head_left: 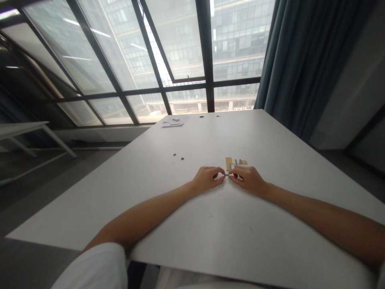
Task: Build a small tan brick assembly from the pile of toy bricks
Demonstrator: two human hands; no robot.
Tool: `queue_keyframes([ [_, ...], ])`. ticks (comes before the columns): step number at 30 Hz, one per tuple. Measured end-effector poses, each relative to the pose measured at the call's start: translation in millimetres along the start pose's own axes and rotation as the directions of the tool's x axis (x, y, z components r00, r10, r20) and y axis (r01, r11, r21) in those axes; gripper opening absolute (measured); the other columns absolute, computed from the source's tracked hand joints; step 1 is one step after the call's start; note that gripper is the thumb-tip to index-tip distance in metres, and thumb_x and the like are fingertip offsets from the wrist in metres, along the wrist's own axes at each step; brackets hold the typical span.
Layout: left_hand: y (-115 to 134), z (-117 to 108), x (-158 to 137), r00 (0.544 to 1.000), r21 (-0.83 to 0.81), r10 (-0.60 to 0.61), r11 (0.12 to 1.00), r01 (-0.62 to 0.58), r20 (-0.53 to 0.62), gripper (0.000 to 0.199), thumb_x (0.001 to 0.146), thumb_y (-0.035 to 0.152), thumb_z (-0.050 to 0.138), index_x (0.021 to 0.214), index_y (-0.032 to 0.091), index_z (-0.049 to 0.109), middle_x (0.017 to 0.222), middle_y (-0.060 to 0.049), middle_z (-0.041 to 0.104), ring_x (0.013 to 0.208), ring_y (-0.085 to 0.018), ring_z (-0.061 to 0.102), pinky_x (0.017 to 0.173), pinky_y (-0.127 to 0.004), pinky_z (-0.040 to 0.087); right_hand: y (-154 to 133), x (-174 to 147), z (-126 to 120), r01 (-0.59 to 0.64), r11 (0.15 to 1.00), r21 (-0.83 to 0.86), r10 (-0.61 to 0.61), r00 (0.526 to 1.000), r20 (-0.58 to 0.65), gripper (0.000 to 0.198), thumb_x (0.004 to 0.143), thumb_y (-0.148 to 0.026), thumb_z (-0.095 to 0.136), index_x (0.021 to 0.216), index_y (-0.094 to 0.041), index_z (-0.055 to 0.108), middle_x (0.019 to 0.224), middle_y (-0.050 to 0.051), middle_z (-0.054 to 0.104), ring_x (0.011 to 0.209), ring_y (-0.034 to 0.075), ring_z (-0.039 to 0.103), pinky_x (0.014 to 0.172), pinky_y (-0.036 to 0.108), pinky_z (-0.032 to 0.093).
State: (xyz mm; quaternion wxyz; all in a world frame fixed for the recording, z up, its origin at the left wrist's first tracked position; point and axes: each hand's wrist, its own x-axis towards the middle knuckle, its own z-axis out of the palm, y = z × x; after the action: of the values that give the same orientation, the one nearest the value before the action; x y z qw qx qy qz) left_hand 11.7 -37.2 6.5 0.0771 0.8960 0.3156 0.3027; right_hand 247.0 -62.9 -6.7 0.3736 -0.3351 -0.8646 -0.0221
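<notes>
My left hand point(209, 178) and my right hand point(247, 179) meet fingertip to fingertip over the white table point(192, 144). Between their pinched thumbs and fingers is a small, thin grey piece point(227, 175), too tiny to identify. Just behind my right hand lies a flat yellow gridded piece point(229, 160) with a few blue-grey and white parts on or beside it. The right hand covers part of that group.
Two small dark bits, a nearer one point(182, 158) and a farther one point(174, 154), lie left of my hands. Papers point(172, 123) with a pen-like object rest at the far left edge. A dark round item point(201, 117) sits at the back. Windows and a blue curtain point(288, 64) stand beyond.
</notes>
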Motion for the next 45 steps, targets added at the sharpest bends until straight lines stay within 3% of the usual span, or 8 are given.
queue_keyframes([
  [45, -0.1, 0.2, -0.4, 1.000, -0.004, 0.004, 1.000, -0.004, 0.005, 0.020, 0.087, 0.033, 0.060, 0.096, 0.020, 0.073, 0.059, 0.005, 0.057, 0.053, -0.007, 0.049, 0.058, -0.018, 0.038, 1.3, -1.2, 2.3, -0.001, 1.000, 0.003, 0.001, 1.000, 0.002, 0.010, 0.091, -0.027, 0.061, 0.094, -0.021, 0.068, 0.072, 0.001, 0.067, 0.062, 0.013, 0.059, 0.063, 0.024, 0.042],
])
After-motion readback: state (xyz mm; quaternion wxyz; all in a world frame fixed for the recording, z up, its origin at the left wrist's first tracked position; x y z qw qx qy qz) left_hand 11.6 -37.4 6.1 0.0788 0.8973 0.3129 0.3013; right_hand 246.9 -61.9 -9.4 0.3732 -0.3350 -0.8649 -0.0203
